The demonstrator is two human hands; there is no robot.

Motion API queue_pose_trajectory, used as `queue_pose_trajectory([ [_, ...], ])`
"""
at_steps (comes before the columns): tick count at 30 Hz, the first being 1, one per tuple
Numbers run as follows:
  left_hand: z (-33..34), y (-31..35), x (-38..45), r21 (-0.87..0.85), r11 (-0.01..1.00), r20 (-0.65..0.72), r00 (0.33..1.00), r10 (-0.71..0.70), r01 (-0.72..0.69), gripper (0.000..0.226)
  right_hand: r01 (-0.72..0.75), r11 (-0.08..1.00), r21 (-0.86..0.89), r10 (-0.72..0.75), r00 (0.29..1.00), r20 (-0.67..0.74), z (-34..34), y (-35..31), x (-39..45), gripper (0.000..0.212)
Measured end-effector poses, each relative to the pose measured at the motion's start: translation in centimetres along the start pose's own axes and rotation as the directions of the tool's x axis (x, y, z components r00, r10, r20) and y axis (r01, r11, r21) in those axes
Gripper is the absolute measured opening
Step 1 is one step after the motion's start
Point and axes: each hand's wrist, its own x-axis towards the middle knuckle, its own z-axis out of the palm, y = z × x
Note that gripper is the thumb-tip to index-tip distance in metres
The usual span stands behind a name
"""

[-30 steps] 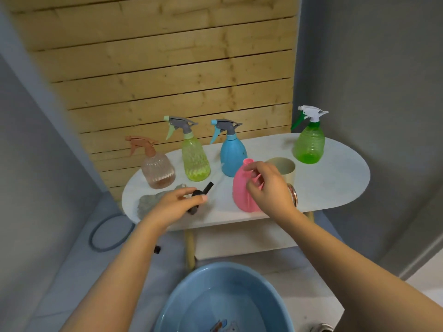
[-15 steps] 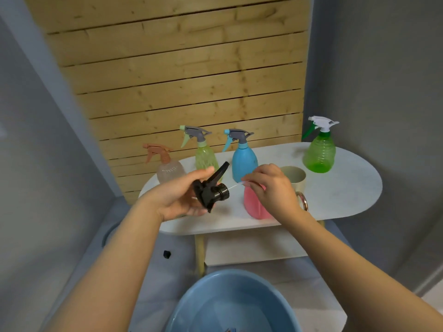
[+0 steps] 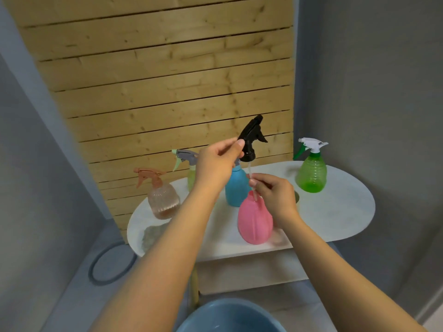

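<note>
Blue plastic basin [image 3: 230, 317] lies nearest, low on the floor below the front edge of the white oval table [image 3: 335, 219]. On the table, close to that front edge, an uncapped pink spray bottle [image 3: 255, 224] stands upright with its open neck pointing up. The right hand [image 3: 275, 194] is at the neck, its fingertips pinching a thin clear dip tube [image 3: 249, 170] and steering the lower end into the opening. How far the end is in cannot be told. The tube runs almost vertically up to a black trigger sprayer head [image 3: 251, 140]. The left hand [image 3: 217, 164] grips this at the collar, well above the bottle, with the nozzle tipped up and to the right. The step appears to be refitting the sprayer. The next move likely calls for lowering the head straight down along the tube until collar meets neck, then twisting. Along the far edge stand a peach-tinted bottle [image 3: 163, 200], a blue bottle [image 3: 236, 188] and a green bottle [image 3: 311, 176], before a wooden slat wall [image 3: 167, 80].
</note>
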Motion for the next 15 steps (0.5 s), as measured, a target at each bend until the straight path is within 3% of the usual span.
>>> queue_pose_trajectory([
  [3,1.5,0.6,1.0,0.075,0.997,0.019,1.0,0.017,-0.019,0.007,-0.025,0.999,0.025,0.025,1.0,-0.001,-0.1,-0.1,0.4,0.016],
  [10,2.7,1.5,2.5,0.019,1.0,-0.026,0.999,0.022,-0.022,0.016,-0.043,0.992,0.117,0.05,0.997,-0.06,-0.3,-0.5,1.4,0.016],
  [15,2.7,0.3,2.3,0.052,0.998,-0.021,0.999,-0.041,0.042,0.007,-0.078,0.996,0.042,0.08,0.996,-0.034,-0.3,0.4,1.1,0.017],
])
